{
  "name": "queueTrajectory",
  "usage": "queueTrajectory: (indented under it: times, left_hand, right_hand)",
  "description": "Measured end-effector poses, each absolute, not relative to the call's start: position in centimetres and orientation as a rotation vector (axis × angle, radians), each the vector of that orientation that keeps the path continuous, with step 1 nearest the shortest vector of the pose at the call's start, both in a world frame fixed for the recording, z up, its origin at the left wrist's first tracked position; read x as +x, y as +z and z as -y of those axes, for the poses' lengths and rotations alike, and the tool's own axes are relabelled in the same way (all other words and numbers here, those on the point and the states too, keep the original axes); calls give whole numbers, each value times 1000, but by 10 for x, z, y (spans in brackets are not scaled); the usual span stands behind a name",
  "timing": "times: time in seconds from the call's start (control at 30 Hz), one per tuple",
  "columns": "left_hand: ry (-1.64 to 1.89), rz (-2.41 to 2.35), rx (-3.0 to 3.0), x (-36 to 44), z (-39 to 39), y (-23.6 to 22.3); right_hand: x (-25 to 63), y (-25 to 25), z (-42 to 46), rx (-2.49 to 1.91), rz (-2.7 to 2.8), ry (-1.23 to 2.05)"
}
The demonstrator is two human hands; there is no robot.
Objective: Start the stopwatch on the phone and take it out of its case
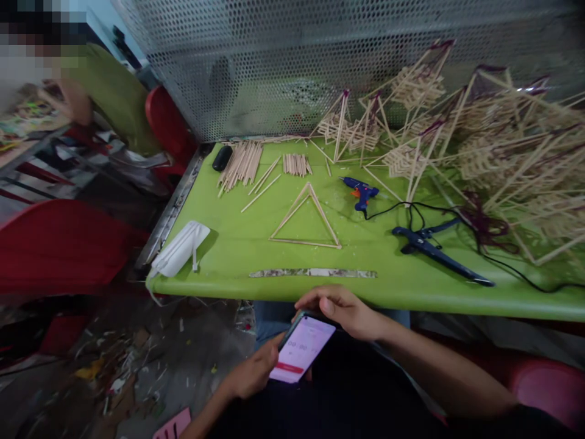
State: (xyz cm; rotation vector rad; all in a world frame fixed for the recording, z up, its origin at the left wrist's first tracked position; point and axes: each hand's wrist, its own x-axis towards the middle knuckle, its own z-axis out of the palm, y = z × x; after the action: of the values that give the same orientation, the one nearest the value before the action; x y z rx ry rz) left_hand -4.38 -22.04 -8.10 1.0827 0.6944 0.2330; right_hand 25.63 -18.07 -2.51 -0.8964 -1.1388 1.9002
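A smartphone [304, 344] with a lit, pale pink screen showing timer-like digits and a red button is over my lap, below the table edge. My left hand [256, 371] grips its left side, thumb along the edge. At the phone's top end, my right hand [345, 310] has its fingers curved round the upper edge and its thumb above the screen. On the table in front lie a triangular frame of thin wooden sticks [329, 224] and a narrow patterned strip [315, 273].
On the green table [228, 253] lie stick bundles [242, 163], a blue glue gun [363, 194] with a black cord, a dark blue clamp-like tool [439, 255] and a white wrapped object [180, 250]. Stick structures [503, 140] crowd the right. Another person [109, 97] sits at left.
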Motion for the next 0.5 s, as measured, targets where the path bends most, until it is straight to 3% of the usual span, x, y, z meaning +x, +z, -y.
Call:
queueTrajectory:
  times: [0.13, 0.5]
  left_hand:
    - [201, -551, 1252, -26, 207, -67]
    - [106, -523, 1213, -14, 201, -67]
  right_hand:
    - [274, -7, 159, -908, 1758, 1855]
    - [271, -27, 165, -1140, 1496, 2065]
